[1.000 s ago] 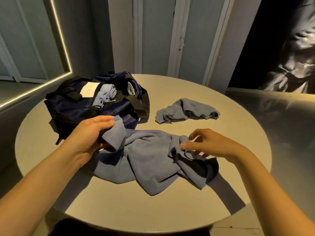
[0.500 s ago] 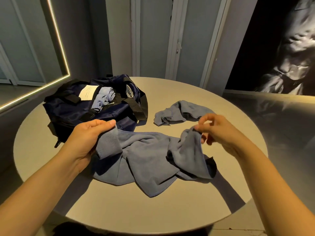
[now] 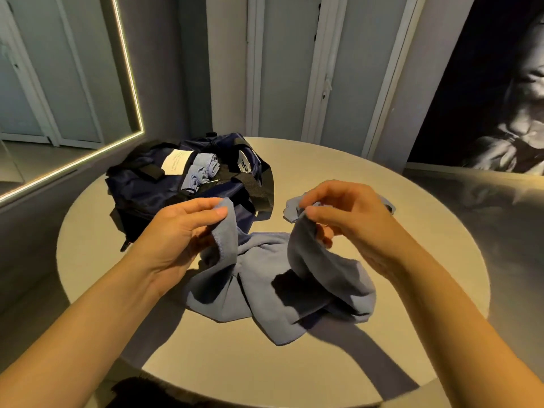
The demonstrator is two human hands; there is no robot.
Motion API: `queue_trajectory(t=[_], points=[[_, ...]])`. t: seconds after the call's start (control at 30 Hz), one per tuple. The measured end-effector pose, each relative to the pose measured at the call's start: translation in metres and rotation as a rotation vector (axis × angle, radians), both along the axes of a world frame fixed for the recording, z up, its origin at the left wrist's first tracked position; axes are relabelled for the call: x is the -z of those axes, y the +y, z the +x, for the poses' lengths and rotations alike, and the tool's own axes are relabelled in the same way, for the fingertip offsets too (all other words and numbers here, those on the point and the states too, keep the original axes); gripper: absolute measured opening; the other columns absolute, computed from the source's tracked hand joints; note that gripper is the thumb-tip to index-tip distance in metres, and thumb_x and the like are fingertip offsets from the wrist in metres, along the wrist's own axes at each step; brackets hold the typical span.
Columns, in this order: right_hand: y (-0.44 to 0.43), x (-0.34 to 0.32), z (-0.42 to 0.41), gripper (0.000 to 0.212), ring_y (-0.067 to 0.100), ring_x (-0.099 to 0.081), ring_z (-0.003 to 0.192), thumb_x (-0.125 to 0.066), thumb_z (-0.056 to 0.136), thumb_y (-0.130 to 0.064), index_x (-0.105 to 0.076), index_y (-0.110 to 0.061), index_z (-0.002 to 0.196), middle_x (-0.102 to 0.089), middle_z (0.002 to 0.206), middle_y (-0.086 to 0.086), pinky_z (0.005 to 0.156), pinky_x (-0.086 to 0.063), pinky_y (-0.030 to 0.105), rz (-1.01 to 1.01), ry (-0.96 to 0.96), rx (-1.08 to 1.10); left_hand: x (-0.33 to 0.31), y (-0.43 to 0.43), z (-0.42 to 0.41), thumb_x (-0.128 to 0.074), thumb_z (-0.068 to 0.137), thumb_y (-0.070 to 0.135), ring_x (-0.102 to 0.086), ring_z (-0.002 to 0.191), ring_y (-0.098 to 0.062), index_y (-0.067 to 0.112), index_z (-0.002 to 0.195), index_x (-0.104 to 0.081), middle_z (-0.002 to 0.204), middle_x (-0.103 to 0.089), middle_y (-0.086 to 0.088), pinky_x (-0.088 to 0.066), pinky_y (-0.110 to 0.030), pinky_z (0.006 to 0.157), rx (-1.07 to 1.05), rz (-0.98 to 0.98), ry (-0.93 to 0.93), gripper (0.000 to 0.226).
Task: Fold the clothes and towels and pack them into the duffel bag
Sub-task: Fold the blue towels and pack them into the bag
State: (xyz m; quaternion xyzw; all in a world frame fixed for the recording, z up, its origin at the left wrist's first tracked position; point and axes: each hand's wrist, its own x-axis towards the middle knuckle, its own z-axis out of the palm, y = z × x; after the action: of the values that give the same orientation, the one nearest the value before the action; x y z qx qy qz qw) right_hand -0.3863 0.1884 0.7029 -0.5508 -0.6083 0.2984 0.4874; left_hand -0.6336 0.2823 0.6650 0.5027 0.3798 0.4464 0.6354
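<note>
Finding the towel's corners
My left hand (image 3: pixel 179 231) and right hand (image 3: pixel 347 219) each pinch the towel (image 3: pixel 265 293) at mid-frame; next I should spread it flat.

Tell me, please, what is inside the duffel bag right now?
Folded light-blue cloth shows in the opening of the duffel bag, beside a white label. Anything deeper, under the navy fabric and black straps, is covered.

A: What colour is the towel (image 3: pixel 265 293) showing?
B: It's showing plain dusty blue, no pattern, and the rolled towel (image 3: pixel 203 169) is matching it.
A: And the duffel bag (image 3: pixel 141 198)?
B: It's looking navy, with straps (image 3: pixel 254 189) showing black and a label (image 3: pixel 176 161) showing white. The desk (image 3: pixel 206 363) is glowing pale beige.
</note>
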Motion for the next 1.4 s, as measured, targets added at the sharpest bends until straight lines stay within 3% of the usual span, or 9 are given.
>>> queue_trajectory(t=[0.13, 0.27, 0.4, 0.57, 0.7, 0.83, 1.0, 1.2, 1.4], points=[[0.011, 0.015, -0.023, 0.03, 0.016, -0.072, 0.08, -0.049, 0.102, 0.002, -0.075, -0.012, 0.109, -0.075, 0.09, 0.004, 0.073, -0.06, 0.031, -0.137, -0.115, -0.172, 0.006, -0.004, 0.007, -0.076, 0.084, 0.017, -0.065, 0.086, -0.023, 0.0, 0.104, -0.072, 0.092, -0.071, -0.01, -0.048, -0.031, 0.072, 0.012, 0.061, 0.083, 0.026], [0.021, 0.022, -0.028, 0.018, 0.005, -0.067, 0.073, -0.066, 0.094, -0.004, -0.074, -0.018, 0.102, -0.071, 0.078, -0.014, 0.066, -0.052, 0.017, -0.058, -0.302, -0.153, 0.012, -0.012, 0.01, -0.077, 0.084, 0.013, -0.069, 0.071, -0.016, 0.004, 0.091, -0.078, 0.085, -0.075, -0.01, -0.055, -0.024, 0.066, 0.014, 0.132, 0.138, 0.011], [0.028, 0.022, -0.029, 0.008, 0.013, -0.067, 0.079, -0.069, 0.094, -0.016, -0.075, -0.02, 0.098, -0.072, 0.087, -0.007, 0.073, -0.059, 0.028, 0.035, -0.361, -0.126, 0.018, -0.018, 0.015, -0.073, 0.09, 0.013, -0.073, 0.083, -0.02, 0.01, 0.095, -0.08, 0.091, -0.078, -0.009, -0.058, -0.022, 0.068, 0.014, 0.184, 0.162, 0.009], [0.033, 0.023, -0.031, 0.009, 0.01, -0.061, 0.07, -0.065, 0.098, -0.018, -0.074, -0.019, 0.098, -0.07, 0.083, -0.004, 0.063, -0.05, 0.021, 0.033, -0.322, -0.143, 0.02, -0.027, 0.025, -0.071, 0.092, 0.011, -0.075, 0.086, -0.022, 0.008, 0.1, -0.079, 0.093, -0.078, -0.012, -0.058, -0.021, 0.072, 0.045, 0.191, 0.084, 0.012], [0.033, 0.024, -0.032, 0.01, 0.034, -0.066, 0.079, -0.064, 0.098, -0.011, -0.073, -0.007, 0.099, -0.074, 0.089, 0.01, 0.066, -0.057, 0.034, 0.009, -0.179, -0.185, 0.021, -0.033, 0.032, -0.074, 0.088, 0.01, -0.076, 0.086, -0.019, 0.01, 0.102, -0.078, 0.091, -0.079, -0.006, -0.058, -0.023, 0.075, 0.08, 0.232, 0.089, 0.014], [0.035, 0.026, -0.032, 0.007, 0.023, -0.07, 0.081, -0.067, 0.096, -0.008, -0.073, -0.008, 0.098, -0.074, 0.09, 0.008, 0.073, -0.061, 0.036, 0.006, -0.166, -0.157, 0.028, -0.03, 0.033, -0.075, 0.089, 0.005, -0.075, 0.083, -0.025, 0.007, 0.098, -0.078, 0.087, -0.078, -0.009, -0.06, -0.029, 0.076, 0.012, 0.298, 0.153, 0.01], [0.031, 0.035, -0.022, 0.006, 0.019, -0.07, 0.076, -0.067, 0.093, -0.003, -0.072, -0.006, 0.095, -0.072, 0.086, 0.009, 0.073, -0.061, 0.031, 0.017, -0.1, -0.067, 0.027, -0.03, 0.032, -0.074, 0.089, 0.006, -0.073, 0.076, -0.017, 0.01, 0.089, -0.077, 0.083, -0.078, -0.008, -0.056, -0.023, 0.067, -0.031, 0.193, 0.073, 0.005], [0.023, 0.044, -0.028, 0.006, 0.008, -0.069, 0.089, -0.075, 0.091, -0.018, -0.075, -0.018, 0.098, -0.072, 0.093, -0.009, 0.083, -0.057, 0.023, 0.131, -0.364, -0.093, 0.024, -0.03, 0.031, -0.069, 0.094, 0.008, -0.074, 0.079, -0.014, 0.009, 0.1, -0.078, 0.093, -0.079, -0.01, -0.055, -0.019, 0.067, 0.037, 0.055, 0.021, 0.012], [0.022, 0.043, -0.035, 0.02, 0.008, -0.071, 0.085, -0.075, 0.09, -0.036, -0.072, -0.017, 0.096, -0.073, 0.089, -0.008, 0.077, -0.059, 0.024, 0.121, -0.345, -0.054, 0.02, -0.032, 0.025, -0.074, 0.089, 0.006, -0.077, 0.084, -0.017, 0.015, 0.096, -0.078, 0.088, -0.079, -0.006, -0.058, -0.02, 0.07, 0.048, 0.149, 0.13, 0.013]])
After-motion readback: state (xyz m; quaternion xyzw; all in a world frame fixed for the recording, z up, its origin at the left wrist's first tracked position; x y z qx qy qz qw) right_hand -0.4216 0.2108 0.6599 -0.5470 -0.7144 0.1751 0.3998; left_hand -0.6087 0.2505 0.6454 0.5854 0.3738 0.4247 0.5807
